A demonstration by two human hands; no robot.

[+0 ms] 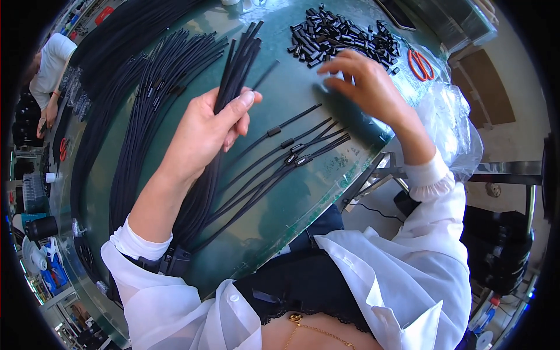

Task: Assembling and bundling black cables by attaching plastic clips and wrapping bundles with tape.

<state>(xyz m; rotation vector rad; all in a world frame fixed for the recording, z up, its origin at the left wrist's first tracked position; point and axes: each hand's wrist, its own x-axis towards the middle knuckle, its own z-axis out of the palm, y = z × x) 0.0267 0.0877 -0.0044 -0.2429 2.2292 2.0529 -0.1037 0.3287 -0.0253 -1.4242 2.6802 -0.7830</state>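
My left hand [213, 125] is closed round a bundle of thin black cables [240, 64], whose cut ends point up and away. One single cable [267, 74] sticks out to the right of its thumb, apart from the bundle. My right hand [364, 84] hovers at the near edge of a heap of small black sleeves [341, 38], fingers bent and thumb apart; nothing shows between them. Between my hands and nearer to me, several cables [256, 169] lie on the table, each with a small black sleeve [274, 132] around it near its end.
More cables [157, 87] lie in long bundles along the left of the green table [315, 192]. Orange-handled scissors [420, 64], a phone [396, 14] and a clear plastic bag [446, 125] are on the right. Another person [53, 70] works at far left.
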